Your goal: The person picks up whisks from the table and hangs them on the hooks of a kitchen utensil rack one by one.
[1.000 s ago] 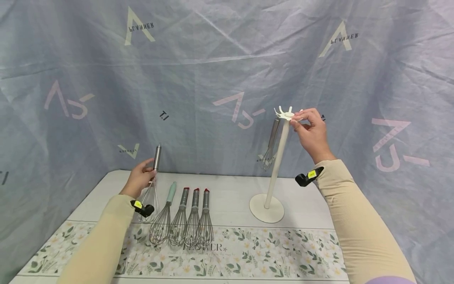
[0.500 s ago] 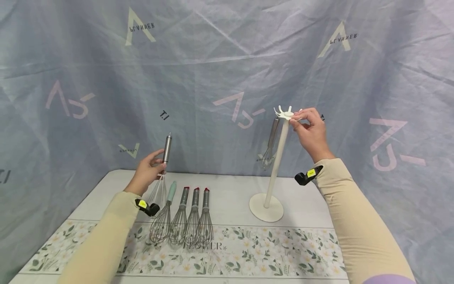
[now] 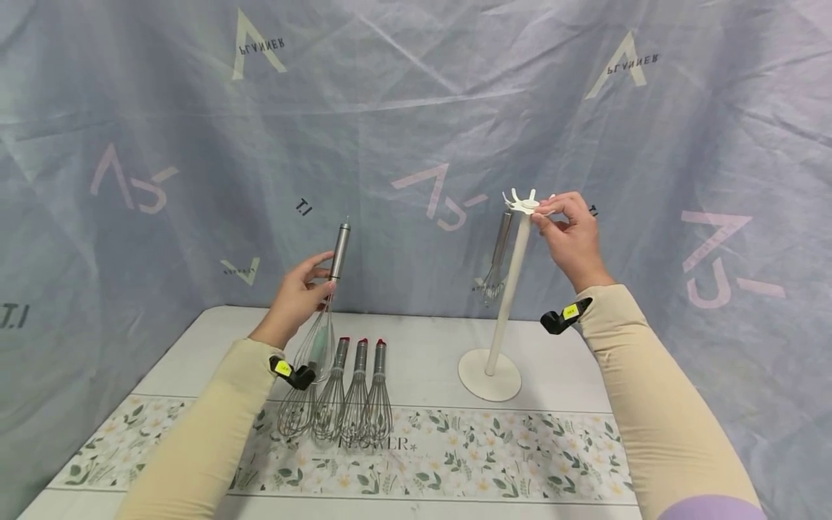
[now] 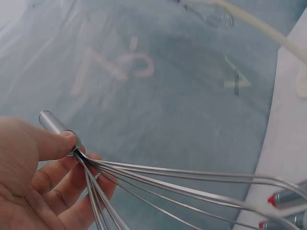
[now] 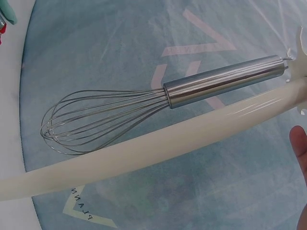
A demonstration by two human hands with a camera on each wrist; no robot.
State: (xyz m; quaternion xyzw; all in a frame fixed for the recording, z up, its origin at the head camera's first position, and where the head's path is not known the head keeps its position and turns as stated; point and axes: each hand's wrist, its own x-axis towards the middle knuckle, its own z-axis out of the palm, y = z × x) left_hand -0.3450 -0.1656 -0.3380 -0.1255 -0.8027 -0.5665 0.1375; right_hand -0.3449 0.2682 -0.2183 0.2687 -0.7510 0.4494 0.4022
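Observation:
My left hand [image 3: 300, 297] pinches a steel whisk [image 3: 340, 253] low on its handle, handle up and wires hanging down. In the left wrist view the thumb and fingers close around the whisk's neck [image 4: 76, 147]. With thumb and fingertips my right hand [image 3: 572, 237] grips the hooked top of a white stand [image 3: 509, 296]. Another steel whisk [image 5: 223, 82] hangs from one of the stand's hooks [image 3: 520, 198], on the side away from my right hand. Only part of the right thumb [image 5: 298, 143] shows in the right wrist view.
Several whisks lie on the white table [image 3: 429, 361]: three with red-tipped handles [image 3: 361, 354] and one with a mint handle [image 3: 319, 347], partly behind the held whisk. The stand's round base [image 3: 490, 375] rests on the table. A grey-blue cloth [image 3: 416, 108] hangs behind.
My left hand has lifted the whisk up and to the right, from left of the mint-handled whisk to in front of it. My right hand stays on the stand's top.

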